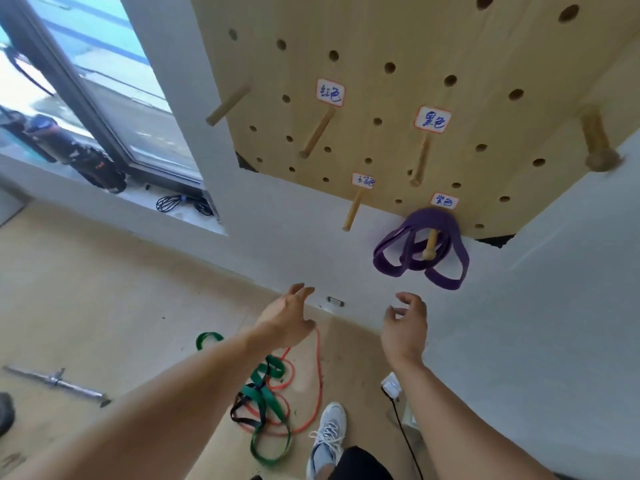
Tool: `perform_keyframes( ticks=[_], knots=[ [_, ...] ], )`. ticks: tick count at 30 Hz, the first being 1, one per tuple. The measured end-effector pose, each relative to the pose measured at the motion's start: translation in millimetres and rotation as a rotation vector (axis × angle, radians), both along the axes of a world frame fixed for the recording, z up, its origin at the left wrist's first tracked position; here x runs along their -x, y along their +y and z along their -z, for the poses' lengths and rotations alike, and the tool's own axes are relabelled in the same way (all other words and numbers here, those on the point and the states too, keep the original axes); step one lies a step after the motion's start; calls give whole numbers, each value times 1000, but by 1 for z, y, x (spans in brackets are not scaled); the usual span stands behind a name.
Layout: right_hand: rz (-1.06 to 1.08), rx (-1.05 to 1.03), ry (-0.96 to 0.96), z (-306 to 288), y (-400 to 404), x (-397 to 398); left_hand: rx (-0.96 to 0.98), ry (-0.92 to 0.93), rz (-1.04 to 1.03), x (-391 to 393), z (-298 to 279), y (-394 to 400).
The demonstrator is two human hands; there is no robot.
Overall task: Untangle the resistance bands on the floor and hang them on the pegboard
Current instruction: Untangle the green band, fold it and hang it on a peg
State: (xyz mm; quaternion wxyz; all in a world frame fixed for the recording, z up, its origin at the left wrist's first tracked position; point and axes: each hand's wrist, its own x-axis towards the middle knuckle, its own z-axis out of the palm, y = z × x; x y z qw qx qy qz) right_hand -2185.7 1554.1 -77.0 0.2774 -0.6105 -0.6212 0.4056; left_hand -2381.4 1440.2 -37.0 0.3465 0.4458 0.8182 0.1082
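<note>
A purple resistance band [420,249] hangs in loops on the lowest right peg [430,244] of the wooden pegboard [381,39]. My left hand [289,318] and my right hand [407,327] are both raised below it, fingers loosely spread, holding nothing. On the floor lies a tangle of bands: green [265,396], red-orange [317,382] and black [242,408]. A separate green loop [209,339] lies to the left of the tangle. Other pegs under handwritten labels [330,92] are bare.
A white wall runs behind the floor tangle. A window [86,81] with black bags on its sill is at the left. A metal bar [55,379] lies on the floor at left. My shoe [327,434] and a white plug with a black cable [393,388] are near the tangle.
</note>
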Motion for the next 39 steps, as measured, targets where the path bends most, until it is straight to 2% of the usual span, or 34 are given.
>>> perform_keyframes(
  ticks=[7, 14, 19, 22, 28, 33, 39],
  knots=[
    [-274, 63, -220, 43, -107, 41, 48, -76, -170, 20, 55, -146],
    [-458, 236, -217, 115, -243, 55, 154, -172, -303, 15, 131, -268],
    [-533, 364, -302, 177, -279, 46, 171, -226, -407, -1, 193, -308],
    [-604, 428, -367, 242, -282, 41, 136, -269, -500, -13, 252, -315],
    [-761, 517, -462, 414, -284, 61, 115, -293, -593, -28, 404, -327],
    [-753, 537, -472, 553, -288, 92, 117, -268, -494, -16, 520, -327],
    [-739, 365, -522, 684, -280, 134, 161, -121, -328, 14, 612, -312]
  ],
)
